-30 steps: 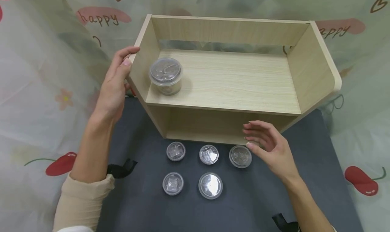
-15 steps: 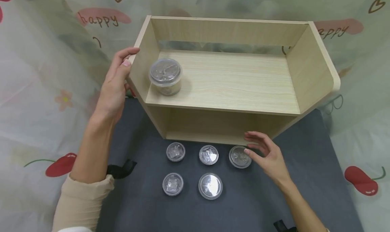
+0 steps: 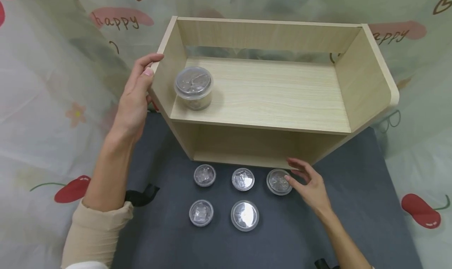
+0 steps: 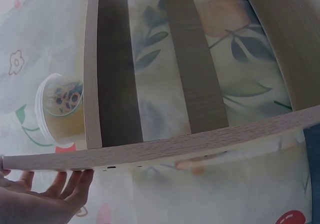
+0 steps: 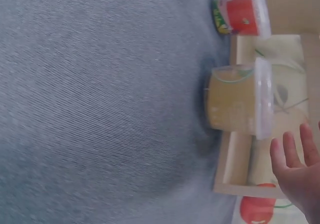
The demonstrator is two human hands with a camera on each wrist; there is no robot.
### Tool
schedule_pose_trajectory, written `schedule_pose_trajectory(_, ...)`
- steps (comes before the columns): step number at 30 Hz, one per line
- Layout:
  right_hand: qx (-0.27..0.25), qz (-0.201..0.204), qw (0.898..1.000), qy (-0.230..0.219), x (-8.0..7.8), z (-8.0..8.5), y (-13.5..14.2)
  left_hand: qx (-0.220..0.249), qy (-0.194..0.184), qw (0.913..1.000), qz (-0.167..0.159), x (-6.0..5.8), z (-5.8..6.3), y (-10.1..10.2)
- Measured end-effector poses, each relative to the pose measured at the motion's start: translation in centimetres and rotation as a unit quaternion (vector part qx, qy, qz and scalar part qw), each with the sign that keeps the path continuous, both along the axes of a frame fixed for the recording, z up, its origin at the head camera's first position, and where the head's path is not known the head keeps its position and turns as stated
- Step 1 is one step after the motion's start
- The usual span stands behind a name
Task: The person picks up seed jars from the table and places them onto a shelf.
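My left hand (image 3: pixel 130 100) grips the left side panel of a pale wooden two-tier shelf (image 3: pixel 275 96), fingers round its edge. In the left wrist view its fingers (image 4: pixel 75 189) lie along the outer face of the panel. My right hand (image 3: pixel 312 192) hovers with spread fingers at a clear lidded cup (image 3: pixel 276 182), the thumb overlapping the lid's right edge. From the right wrist, this cup (image 5: pixel 234 101) shows yellowish contents, and the fingertips are right beside its lid. Another lidded cup (image 3: pixel 193 88) stands on the upper board at the left end.
Several more lidded cups stand in two rows before the shelf, among them a front cup (image 3: pixel 245 216) and a back-left cup (image 3: pixel 205 175). Dark grey cloth (image 3: pixel 275 245) covers the table. A printed curtain (image 3: pixel 416 143) surrounds the shelf on its back and sides.
My right hand has come down and closer to the right-hand cup, its thumb now over the lid's edge. The left hand keeps its grip on the shelf panel.
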State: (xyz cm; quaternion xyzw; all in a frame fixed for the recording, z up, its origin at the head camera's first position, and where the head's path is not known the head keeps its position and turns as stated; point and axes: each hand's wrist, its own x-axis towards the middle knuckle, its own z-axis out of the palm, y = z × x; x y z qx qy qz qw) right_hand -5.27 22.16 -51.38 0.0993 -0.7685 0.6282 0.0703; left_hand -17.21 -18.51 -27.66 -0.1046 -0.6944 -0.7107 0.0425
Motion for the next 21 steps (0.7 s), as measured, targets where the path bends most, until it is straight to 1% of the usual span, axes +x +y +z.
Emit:
schedule_pose_trajectory(4,0.004,-0.009,1.000,-0.016,0.2,-1.2,-0.1,-0.010,0.006,0.9999,-0.001,0.0,0.0,0.1)
schedule_pose_trajectory(9,-0.001,-0.020,0.998,-0.052,0.6,-2.2,-0.3,-0.017,0.010,0.9998,-0.002,0.0,0.0,0.1)
schedule_pose_trajectory(14,0.002,-0.015,0.996,-0.090,0.9,-3.5,-0.1,-0.016,0.009,0.9998,-0.003,0.0,0.0,0.1)
schedule_pose_trajectory(18,0.014,-0.011,0.995,-0.097,1.1,-4.5,-0.1,-0.015,0.009,0.9999,-0.001,0.0,-0.1,0.0)
schedule_pose_trajectory(21,0.022,-0.014,0.995,-0.093,1.0,-5.0,-0.1,-0.013,0.009,0.9999,-0.001,0.0,0.0,0.0)
